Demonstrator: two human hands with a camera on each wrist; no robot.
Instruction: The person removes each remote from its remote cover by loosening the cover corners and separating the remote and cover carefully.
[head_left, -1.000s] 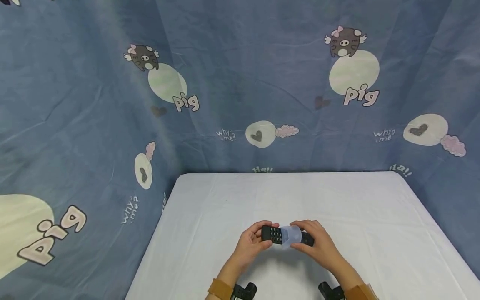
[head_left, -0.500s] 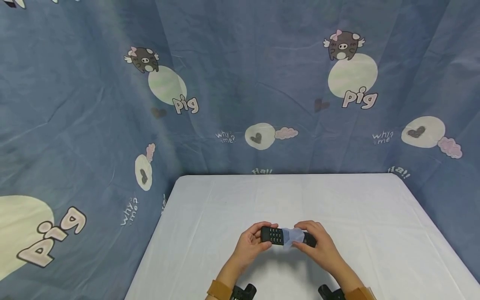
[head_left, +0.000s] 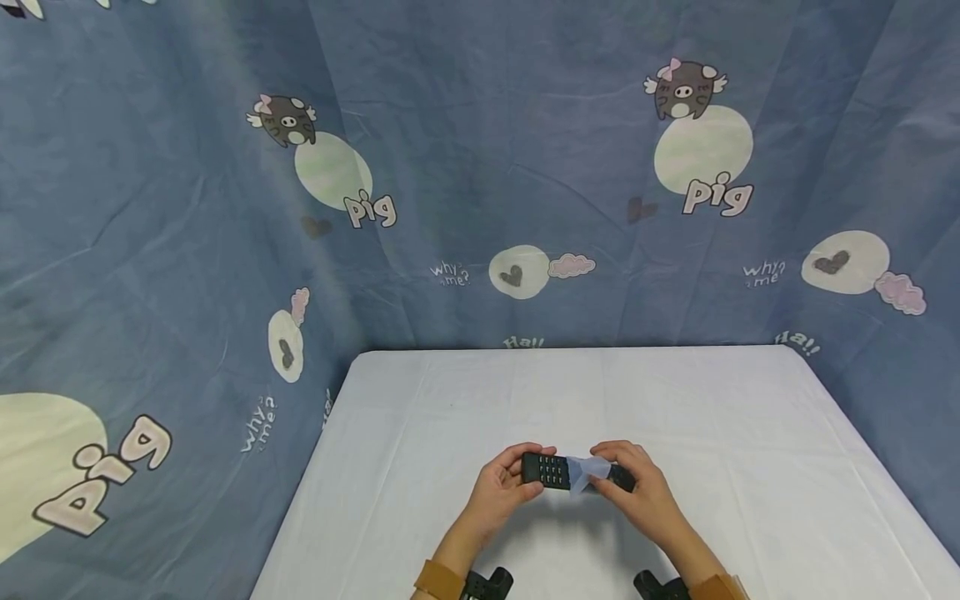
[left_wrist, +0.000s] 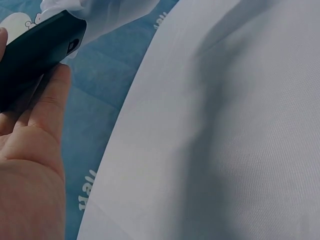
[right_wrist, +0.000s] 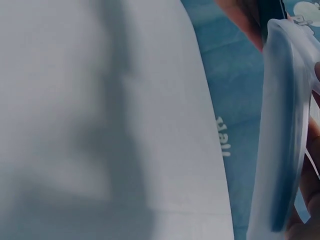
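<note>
Blue pig-printed cloth [head_left: 465, 167] hangs beyond the white table [head_left: 570, 400], whose near edge is cut off below the hands. From the right wrist, the right hand [head_left: 639, 490] is mostly cropped and partly behind a translucent cover [head_left: 581, 473], so whether its fingertips also touch the black keypad device [head_left: 546, 472] within is unclear. That device spans between both hands above the table: the left hand [head_left: 498, 485] grips its bare keyed end, while the right pinches the cover around its other part.
</note>
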